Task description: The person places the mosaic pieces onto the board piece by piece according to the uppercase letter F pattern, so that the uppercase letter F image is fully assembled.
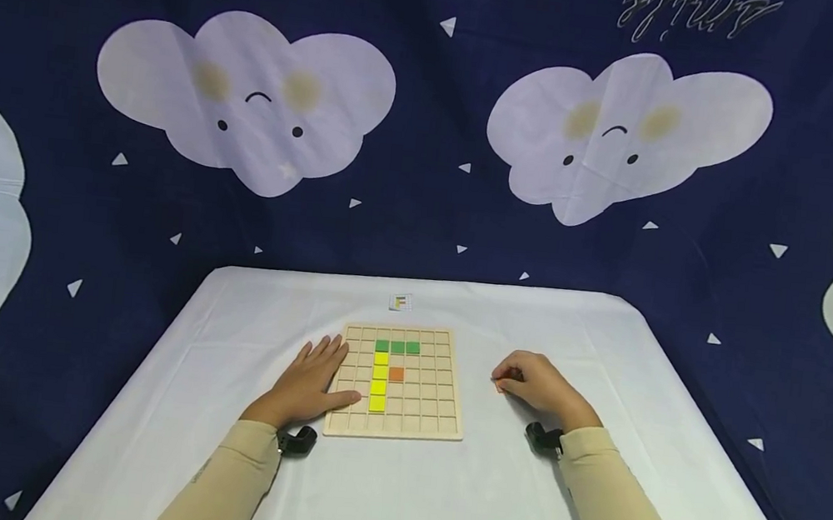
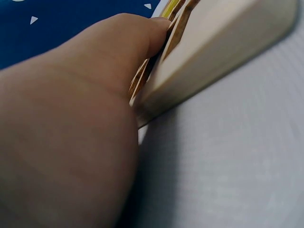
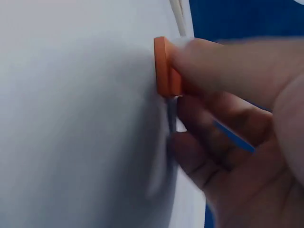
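A square wooden grid board (image 1: 415, 427) lies on the table. In its cells are three green tiles (image 1: 397, 347) in a row, several yellow tiles (image 1: 378, 387) in a column below the leftmost green one, and one orange tile (image 1: 396, 374) right of that column. My left hand (image 1: 307, 383) rests along the board's left edge, fingers spread and thumb reaching over the grid; the left wrist view shows the thumb on the rim. To the right of the board, my right hand (image 1: 536, 382) pinches another orange tile (image 3: 163, 69) between thumb and fingers, close to the tablecloth.
A small card (image 1: 401, 302) printed with a coloured pattern lies behind the board. White cloth (image 1: 484, 501) covers the table. Beyond the far edge hangs a dark blue curtain (image 1: 419, 235) with clouds and triangles.
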Demonstrator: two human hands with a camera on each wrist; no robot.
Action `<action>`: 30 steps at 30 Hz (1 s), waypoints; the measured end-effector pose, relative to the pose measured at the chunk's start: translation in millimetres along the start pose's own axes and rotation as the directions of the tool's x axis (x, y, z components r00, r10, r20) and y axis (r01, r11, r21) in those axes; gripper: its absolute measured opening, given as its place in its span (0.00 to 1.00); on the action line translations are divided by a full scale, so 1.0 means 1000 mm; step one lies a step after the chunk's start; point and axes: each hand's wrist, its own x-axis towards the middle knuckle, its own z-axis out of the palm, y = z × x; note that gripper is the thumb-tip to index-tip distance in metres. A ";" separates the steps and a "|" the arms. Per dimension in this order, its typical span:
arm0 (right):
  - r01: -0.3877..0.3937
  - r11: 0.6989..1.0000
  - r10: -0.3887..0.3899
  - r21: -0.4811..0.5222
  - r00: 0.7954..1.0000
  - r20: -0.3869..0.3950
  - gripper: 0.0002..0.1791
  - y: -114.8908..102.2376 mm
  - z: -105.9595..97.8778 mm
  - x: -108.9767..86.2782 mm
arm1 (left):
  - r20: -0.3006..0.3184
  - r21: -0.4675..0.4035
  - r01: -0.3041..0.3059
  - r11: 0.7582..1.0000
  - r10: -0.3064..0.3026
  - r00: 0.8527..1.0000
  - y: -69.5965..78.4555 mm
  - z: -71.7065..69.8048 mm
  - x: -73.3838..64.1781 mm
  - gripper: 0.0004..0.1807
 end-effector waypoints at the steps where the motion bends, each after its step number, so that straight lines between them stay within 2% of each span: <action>1: -0.005 1.000 0.005 -0.002 1.000 -0.003 0.08 -0.002 0.002 0.001 | 0.001 -0.002 0.001 1.000 -0.001 1.000 0.000 0.000 0.000 0.60; 4: -0.025 1.000 0.025 0.014 1.000 0.007 0.09 -0.007 0.005 0.005 | 0.001 0.002 -0.003 1.000 0.003 1.000 -0.001 0.001 0.001 0.60; 8: -0.030 0.998 0.026 0.057 0.997 0.068 0.12 -0.010 0.001 0.005 | 0.002 0.010 -0.015 1.000 0.015 1.000 -0.002 0.003 0.003 0.60; 12: 0.002 0.996 -0.015 0.091 0.989 0.148 0.16 -0.007 -0.006 0.002 | 0.009 0.006 -0.007 1.000 0.007 1.000 -0.001 0.002 0.002 0.60; 15: 0.030 0.994 -0.047 0.103 0.985 0.167 0.17 -0.004 -0.007 0.000 | 0.005 0.005 -0.002 1.000 0.002 1.000 -0.002 0.000 0.000 0.60; 22: 0.038 0.998 -0.040 0.043 0.998 0.049 0.14 -0.003 0.004 0.003 | 0.004 0.006 0.005 1.000 -0.005 1.000 -0.001 -0.001 0.000 0.59; 27: 0.043 0.996 -0.042 0.075 0.999 -0.007 0.14 -0.019 0.016 0.012 | 0.021 0.005 0.013 1.000 -0.013 1.000 -0.001 0.000 -0.001 0.59; 30: 0.081 0.993 -0.080 0.085 0.997 -0.018 0.13 -0.032 0.023 0.023 | 0.022 0.009 0.012 1.000 -0.013 1.000 0.000 0.000 0.000 0.59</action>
